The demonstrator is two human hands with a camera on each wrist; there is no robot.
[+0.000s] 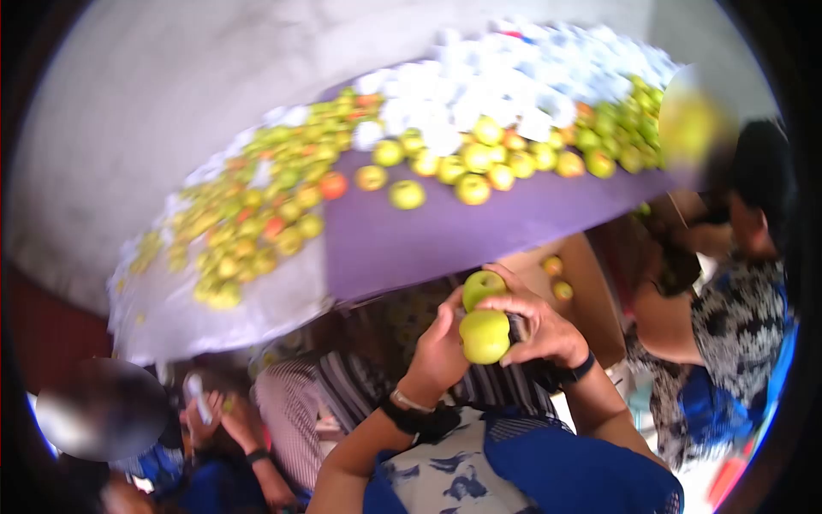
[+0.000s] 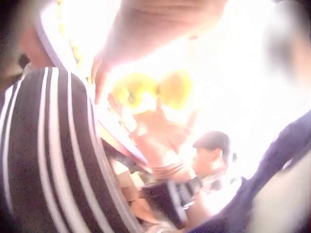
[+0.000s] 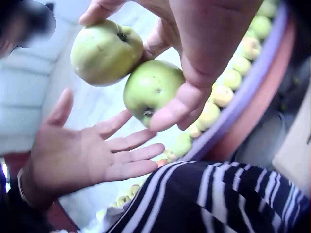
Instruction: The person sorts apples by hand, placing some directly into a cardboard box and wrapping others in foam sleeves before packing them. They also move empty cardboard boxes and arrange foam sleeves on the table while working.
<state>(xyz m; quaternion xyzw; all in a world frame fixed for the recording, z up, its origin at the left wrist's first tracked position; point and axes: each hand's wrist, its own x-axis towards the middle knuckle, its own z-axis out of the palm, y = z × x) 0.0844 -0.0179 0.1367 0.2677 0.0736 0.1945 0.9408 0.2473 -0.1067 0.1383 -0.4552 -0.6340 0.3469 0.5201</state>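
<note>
Two green apples are held in my right hand (image 1: 548, 330), one nearer me (image 1: 485, 338) and one farther off (image 1: 482, 287) in the head view. In the right wrist view the fingers curl round both: a paler apple (image 3: 104, 53) by one fingertip and a greener apple (image 3: 153, 90) lower down. My left hand (image 3: 92, 155) faces them palm up, its fingers spread and straight, with nothing in it. Its fingertips come close to the greener apple in that view. Glare washes out the left wrist view, where both apples look yellow.
A purple-covered table (image 1: 411, 244) ahead bears many green and reddish apples (image 1: 248, 231) and a heap of white wrappings (image 1: 479, 77). Below its edge, a cardboard box (image 1: 599, 300) holds a few apples. People sit at right (image 1: 736, 343) and lower left (image 1: 231, 437).
</note>
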